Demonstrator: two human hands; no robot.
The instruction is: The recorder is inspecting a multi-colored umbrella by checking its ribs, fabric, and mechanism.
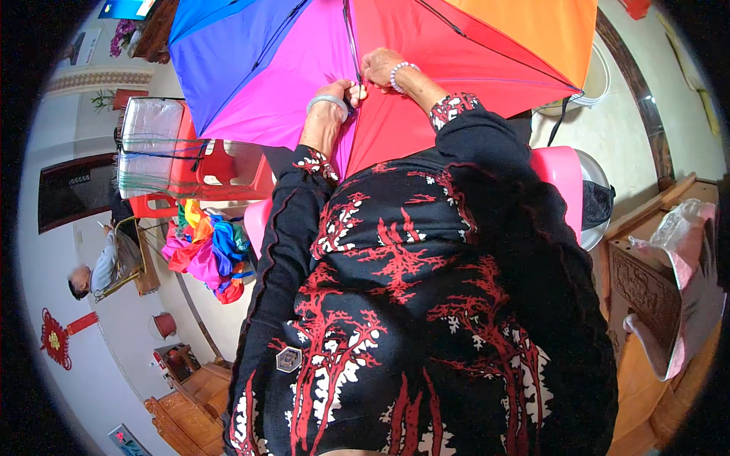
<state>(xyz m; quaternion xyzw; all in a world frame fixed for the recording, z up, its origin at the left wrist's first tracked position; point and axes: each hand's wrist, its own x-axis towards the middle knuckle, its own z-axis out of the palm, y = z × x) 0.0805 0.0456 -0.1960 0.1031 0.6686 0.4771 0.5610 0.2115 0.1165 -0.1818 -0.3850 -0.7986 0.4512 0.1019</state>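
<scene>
A rainbow umbrella (426,99) is spread over my lap, its panels running from blue and purple through magenta and red to orange. Thin dark ribs cross the cloth. At the seam between the magenta and red panels, my left hand (334,97) is closed with its fingertips by a rib. My right hand (382,68) pinches at the same rib just above it, a beaded bracelet on its wrist. The two hands are close together. Whatever small part sits between the fingers is too small to make out.
To the left, a heap of rainbow cloth (209,247) lies beside red plastic stools (228,171) and a clear-wrapped, strapped bundle (148,144). A person (106,266) sits farther left. Carved wooden furniture (646,281) with a pink cloth stands at right, near a round metal basin (597,201).
</scene>
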